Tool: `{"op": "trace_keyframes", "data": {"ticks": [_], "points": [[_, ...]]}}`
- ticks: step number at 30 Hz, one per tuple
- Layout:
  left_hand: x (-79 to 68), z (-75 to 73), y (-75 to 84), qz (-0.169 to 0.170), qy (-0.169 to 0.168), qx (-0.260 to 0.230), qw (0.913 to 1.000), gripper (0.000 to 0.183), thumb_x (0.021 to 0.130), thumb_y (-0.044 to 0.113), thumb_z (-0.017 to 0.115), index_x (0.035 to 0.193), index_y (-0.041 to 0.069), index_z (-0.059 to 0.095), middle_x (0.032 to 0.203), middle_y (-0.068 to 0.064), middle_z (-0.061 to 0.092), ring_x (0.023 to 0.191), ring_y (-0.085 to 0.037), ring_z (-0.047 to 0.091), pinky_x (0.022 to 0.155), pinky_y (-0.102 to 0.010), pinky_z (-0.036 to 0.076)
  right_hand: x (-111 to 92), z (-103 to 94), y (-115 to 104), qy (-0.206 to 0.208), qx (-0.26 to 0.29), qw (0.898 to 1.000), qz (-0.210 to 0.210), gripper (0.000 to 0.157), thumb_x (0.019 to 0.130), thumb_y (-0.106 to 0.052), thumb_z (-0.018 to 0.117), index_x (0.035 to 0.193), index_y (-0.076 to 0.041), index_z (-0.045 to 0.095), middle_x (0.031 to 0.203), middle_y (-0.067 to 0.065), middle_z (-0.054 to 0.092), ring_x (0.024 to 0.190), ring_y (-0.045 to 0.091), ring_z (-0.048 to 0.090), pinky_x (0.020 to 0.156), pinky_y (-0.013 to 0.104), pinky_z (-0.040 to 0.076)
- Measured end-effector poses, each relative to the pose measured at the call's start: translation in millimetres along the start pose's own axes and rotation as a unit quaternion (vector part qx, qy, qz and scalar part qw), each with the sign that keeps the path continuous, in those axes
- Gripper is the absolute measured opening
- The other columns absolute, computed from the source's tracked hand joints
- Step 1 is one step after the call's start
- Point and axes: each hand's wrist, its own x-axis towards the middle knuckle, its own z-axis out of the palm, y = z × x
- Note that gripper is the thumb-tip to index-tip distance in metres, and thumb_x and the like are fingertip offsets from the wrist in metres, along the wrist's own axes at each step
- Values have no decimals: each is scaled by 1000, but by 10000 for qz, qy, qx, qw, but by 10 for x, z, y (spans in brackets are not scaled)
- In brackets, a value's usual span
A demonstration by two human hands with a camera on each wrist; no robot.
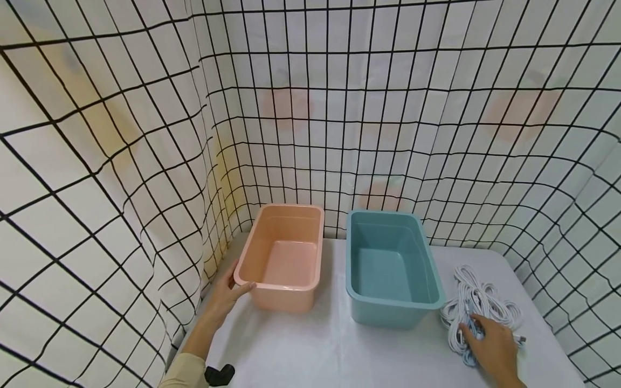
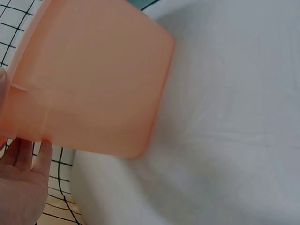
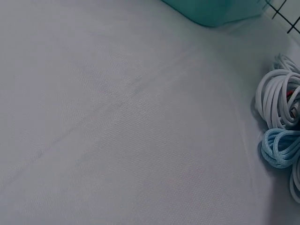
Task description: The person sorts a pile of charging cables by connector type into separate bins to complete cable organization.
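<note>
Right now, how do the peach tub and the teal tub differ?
The left hand holds the peach tub by a near corner; no hand touches the teal tub. The teal tub sits beside the cables; the peach tub is farther away. Both are open-topped with rounded corners.

Spotting white cable coils (image 3: 268, 97) at the right edge, right up against a light-blue braided cable (image 3: 276, 159); catching a teal bin (image 3: 213, 10) up top, black netting (image 3: 278, 12) beside it, pale cloth (image 3: 126, 126) below!

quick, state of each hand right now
Left hand: holding the peach bin by its near-left corner.
Right hand: on the cable pile; whether it grips cannot be told.
</note>
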Motion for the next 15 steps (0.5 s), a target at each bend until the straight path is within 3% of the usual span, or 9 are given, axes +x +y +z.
{"op": "trace_keyframes", "data": {"ticks": [7, 15], "points": [[-8, -27, 7, 18, 19, -36, 10000, 95, 94, 16, 80, 165, 5, 18, 165, -21, 27, 152, -38, 25, 119, -53, 29, 36, -3, 4, -11, -70, 9999, 77, 44, 90, -29, 80, 119, 2, 69, 118, 31, 66, 108, 59, 51, 78, 74, 36], [5, -7, -12, 27, 41, 87, 9999, 95, 93, 20, 81, 165, 4, 20, 165, -21, 28, 152, -38, 26, 118, -54, 29, 32, -27, -11, -466, -231, 9963, 681, 57, 90, -37, 77, 126, 6, 64, 126, 37, 59, 112, 59, 43, 84, 73, 30]]}}
